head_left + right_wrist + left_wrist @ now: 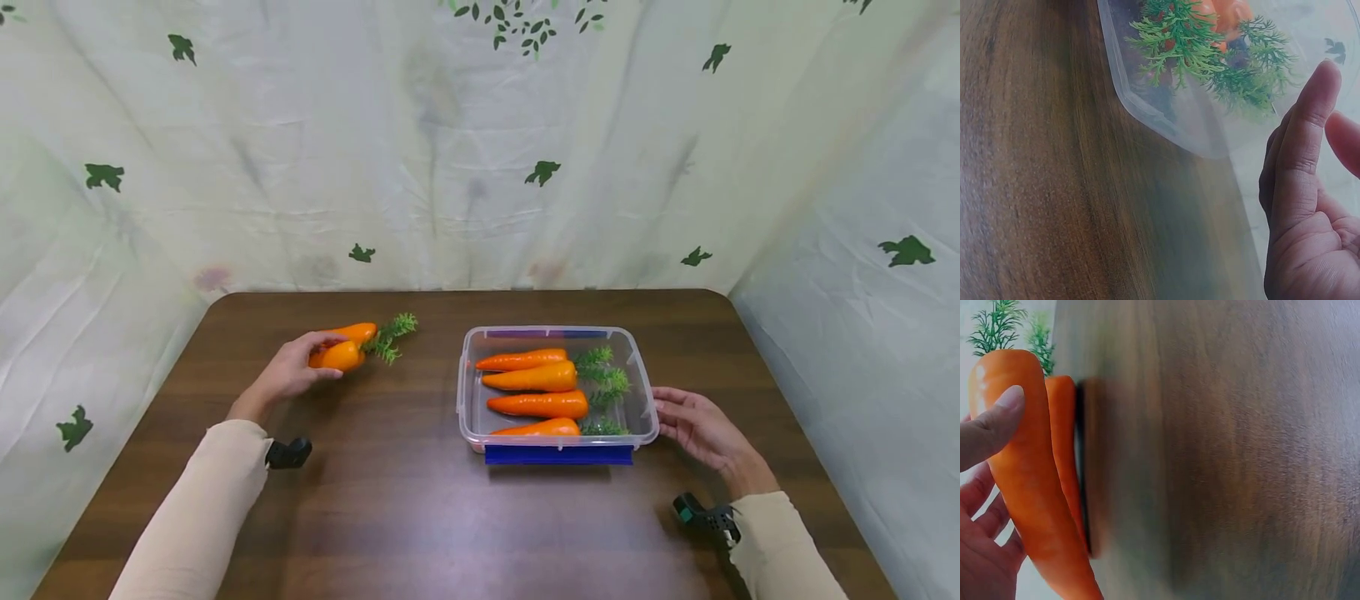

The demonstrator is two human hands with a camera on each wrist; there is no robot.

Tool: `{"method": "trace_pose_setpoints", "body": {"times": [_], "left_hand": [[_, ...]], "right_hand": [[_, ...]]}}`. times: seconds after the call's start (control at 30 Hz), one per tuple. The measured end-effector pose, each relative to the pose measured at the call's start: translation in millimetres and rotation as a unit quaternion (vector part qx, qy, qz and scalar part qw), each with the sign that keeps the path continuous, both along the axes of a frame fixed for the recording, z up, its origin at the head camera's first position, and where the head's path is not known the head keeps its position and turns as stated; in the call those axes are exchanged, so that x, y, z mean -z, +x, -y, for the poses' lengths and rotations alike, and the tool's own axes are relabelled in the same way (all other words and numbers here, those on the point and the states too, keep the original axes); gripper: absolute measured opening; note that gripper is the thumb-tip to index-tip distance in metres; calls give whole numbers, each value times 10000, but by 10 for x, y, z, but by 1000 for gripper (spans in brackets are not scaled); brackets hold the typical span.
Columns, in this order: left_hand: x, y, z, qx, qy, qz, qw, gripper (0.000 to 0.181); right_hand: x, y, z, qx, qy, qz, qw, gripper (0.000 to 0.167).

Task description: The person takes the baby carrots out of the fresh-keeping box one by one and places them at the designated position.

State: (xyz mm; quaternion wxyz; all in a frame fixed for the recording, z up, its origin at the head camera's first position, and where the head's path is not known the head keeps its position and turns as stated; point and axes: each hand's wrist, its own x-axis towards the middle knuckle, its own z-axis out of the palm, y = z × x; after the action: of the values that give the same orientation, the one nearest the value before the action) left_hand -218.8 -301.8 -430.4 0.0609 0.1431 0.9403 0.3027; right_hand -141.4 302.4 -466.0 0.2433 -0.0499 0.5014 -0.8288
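Observation:
My left hand grips an orange carrot with a leafy green top, the thumb lying across its thick end in the left wrist view. Right behind it is a second carrot, lying on the table at the left. A clear plastic container stands right of the middle, without a lid on top, and several carrots lie side by side in it, green tops to the right. At its right end is my right hand, fingers loosely extended by the wall; whether they touch it I cannot tell.
The brown wooden table has rounded far corners. Pale curtains with green leaf prints hang behind it and at both sides. A blue latch flap hangs from the container's near side.

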Motion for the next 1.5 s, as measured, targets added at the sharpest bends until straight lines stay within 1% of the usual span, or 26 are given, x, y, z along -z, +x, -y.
{"method": "trace_pose_setpoints", "body": {"times": [0.07,0.13,0.27,0.4,0.67,0.77,1.0,1.1,1.27,1.33,1.43,1.5], "left_hand": [[51,-5,8,93,-54,-112,9999,50],[92,-11,9,172,-97,-139,9997,50],[143,-33,2,225,-203,24,9995,51],[176,-49,-13,178,-292,125,9993,49],[250,-18,-1,-55,-312,227,9992,45],[272,-24,6,-57,-322,125,9994,45],[279,-52,-10,252,-536,-382,9975,47],[288,-57,-10,207,-453,-412,9979,47],[320,-76,-27,39,-208,-430,9989,47],[332,-77,-29,23,-215,-519,9984,46],[334,-76,-22,101,-324,-738,9967,44],[325,-78,-10,149,-392,-821,9957,43]], "right_hand": [[12,2,1,-27,-97,-23,9999,34],[23,6,5,-49,-168,-55,9998,35],[29,16,13,-54,-145,-33,9999,36],[23,19,9,0,-98,6,10000,34],[27,4,14,-73,-138,-31,9999,33],[24,7,15,-47,-86,-39,9999,32],[12,4,8,-10,-86,-57,9999,32],[10,1,11,-27,-89,-47,9999,32],[-9,13,3,92,110,-9,9999,31],[-14,14,1,104,142,-13,9998,31],[-14,11,5,56,121,-5,9999,31],[-12,10,12,75,164,35,9998,31]]}}
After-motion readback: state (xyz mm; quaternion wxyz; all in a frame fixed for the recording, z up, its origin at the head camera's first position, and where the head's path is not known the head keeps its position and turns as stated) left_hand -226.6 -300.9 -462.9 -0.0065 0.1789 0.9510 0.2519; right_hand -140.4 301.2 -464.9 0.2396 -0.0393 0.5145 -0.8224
